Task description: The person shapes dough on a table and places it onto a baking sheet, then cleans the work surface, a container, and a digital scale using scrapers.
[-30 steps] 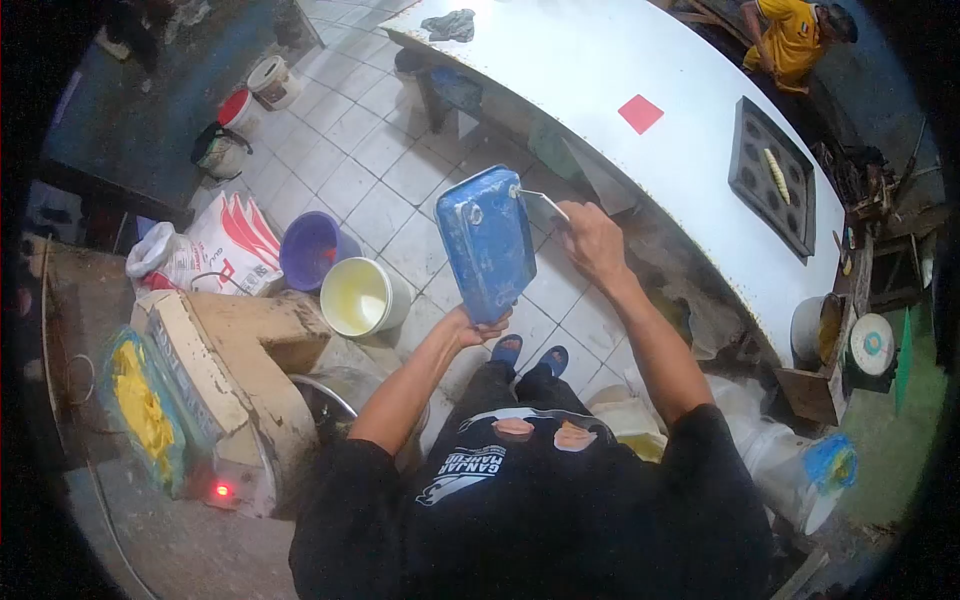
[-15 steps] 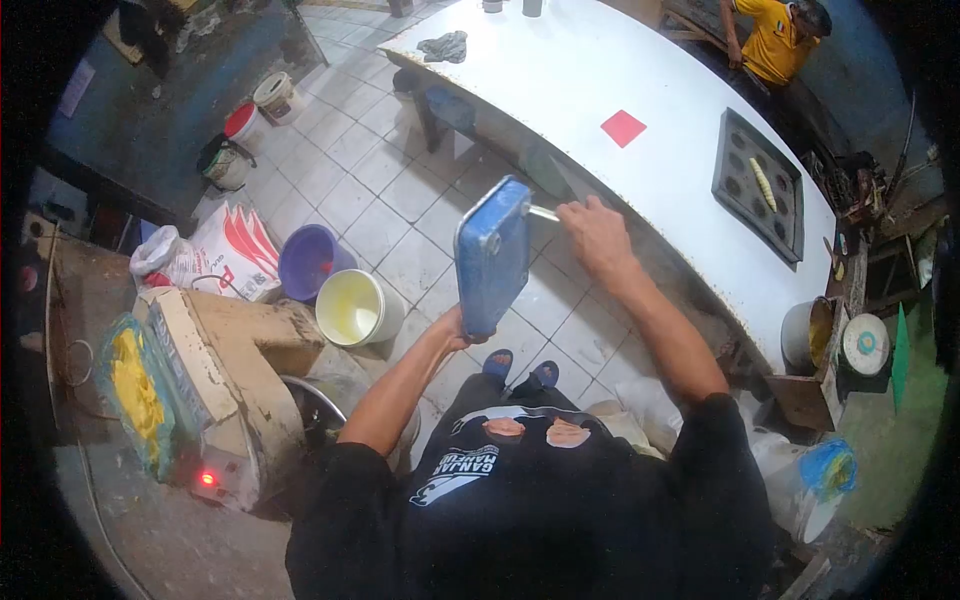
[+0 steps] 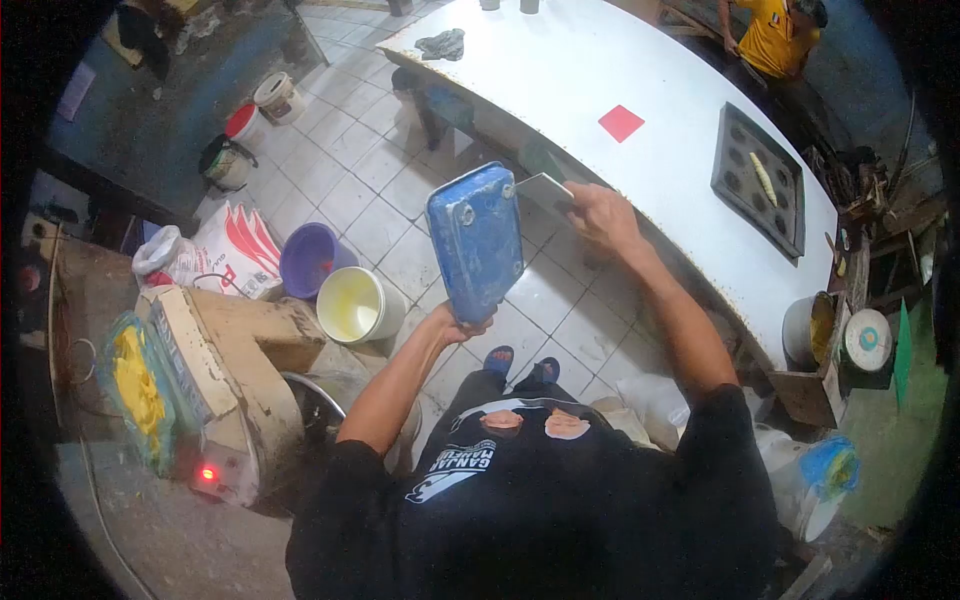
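A blue rectangular tray (image 3: 475, 240), smeared with pale residue, is held up on edge over the floor, its underside and small round feet towards me. My left hand (image 3: 455, 325) is closed around its lower end. My right hand (image 3: 605, 220) grips a flat, light-coloured scraper (image 3: 545, 190); its thin edge reaches the tray's upper right side. I cannot tell whether it touches. The scraper's grip is hidden by my fingers.
The white table (image 3: 560, 70) bears a red square (image 3: 621, 123) and a dark moulded pan (image 3: 760, 180) with a pale rolled piece (image 3: 763, 178). Left are a white bucket (image 3: 350, 305), purple tub (image 3: 312, 258) and machine (image 3: 240, 380). A person in yellow (image 3: 775, 40) is beyond.
The tray has moved left and turned, so more of its underside shows. My right hand has shifted slightly right, and more of the scraper's flat blade is visible.
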Demonstrator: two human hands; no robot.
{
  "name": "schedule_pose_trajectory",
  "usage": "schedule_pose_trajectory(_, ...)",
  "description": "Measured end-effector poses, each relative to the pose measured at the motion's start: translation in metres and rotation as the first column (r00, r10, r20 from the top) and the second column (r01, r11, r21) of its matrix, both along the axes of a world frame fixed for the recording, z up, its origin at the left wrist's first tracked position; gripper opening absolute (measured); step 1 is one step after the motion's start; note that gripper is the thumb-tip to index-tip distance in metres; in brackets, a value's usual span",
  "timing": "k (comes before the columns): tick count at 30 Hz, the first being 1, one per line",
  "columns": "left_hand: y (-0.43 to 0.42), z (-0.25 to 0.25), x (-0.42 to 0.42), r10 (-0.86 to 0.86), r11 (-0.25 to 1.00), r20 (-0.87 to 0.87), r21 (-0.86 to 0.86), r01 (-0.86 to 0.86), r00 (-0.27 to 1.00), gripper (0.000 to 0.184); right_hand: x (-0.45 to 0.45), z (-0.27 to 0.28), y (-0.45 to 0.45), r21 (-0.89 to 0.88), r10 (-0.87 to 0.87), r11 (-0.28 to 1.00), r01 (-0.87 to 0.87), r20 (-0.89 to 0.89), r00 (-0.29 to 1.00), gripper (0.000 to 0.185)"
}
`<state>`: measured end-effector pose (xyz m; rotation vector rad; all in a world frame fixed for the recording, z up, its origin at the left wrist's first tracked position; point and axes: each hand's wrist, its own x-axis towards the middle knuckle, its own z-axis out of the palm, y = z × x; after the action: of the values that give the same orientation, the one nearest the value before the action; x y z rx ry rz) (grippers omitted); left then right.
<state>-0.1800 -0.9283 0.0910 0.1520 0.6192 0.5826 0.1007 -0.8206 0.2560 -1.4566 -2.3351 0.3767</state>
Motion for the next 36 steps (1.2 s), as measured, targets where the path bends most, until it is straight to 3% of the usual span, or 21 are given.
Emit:
schedule_pose_trajectory(16,0.013,-0.007,0.000,-0.002,1.000,-0.034,-0.029,0.001,0.999,0.014,0.008,0.009,0.017,-0.027,0.036,0.999,-0.033,0.115,0.993,0.025)
schedule_pose_trajectory(19,0.015,-0.006,0.004,-0.020,1.000,0.039,0.002,0.020,0.999,0.015,0.011,0.008,0.016,-0.053,0.032,0.998,-0.026,0.119,0.992,0.029)
schedule_pose_trajectory(28,0.020,-0.020,0.005,-0.031,0.999,-0.088,0.037,0.034,0.996,0.016,0.013,0.013,0.023,0.080,0.045,0.995,-0.062,0.199,0.979,0.026)
schedule_pose_trajectory(31,0.022,-0.019,0.003,-0.025,1.000,-0.235,0.011,0.028,0.972,0.013,0.013,0.020,0.027,0.060,0.071,0.994,-0.090,0.269,0.961,0.025)
schedule_pose_trajectory(33,0.023,-0.020,0.000,-0.056,0.995,-0.230,0.062,0.072,0.972,0.011,0.011,0.029,0.028,-0.165,0.117,0.985,-0.053,0.410,0.905,0.028)
schedule_pose_trajectory(34,0.022,-0.023,-0.002,-0.056,0.996,-0.229,0.061,0.072,0.972,0.011,0.015,0.023,0.031,-0.166,0.117,0.985,-0.053,0.410,0.905,0.028)
schedule_pose_trajectory(36,0.021,-0.028,-0.005,-0.064,0.995,-0.232,0.062,0.081,0.971,0.017,0.025,-0.001,0.037,-0.222,0.154,0.968,-0.118,0.154,0.976,0.032)
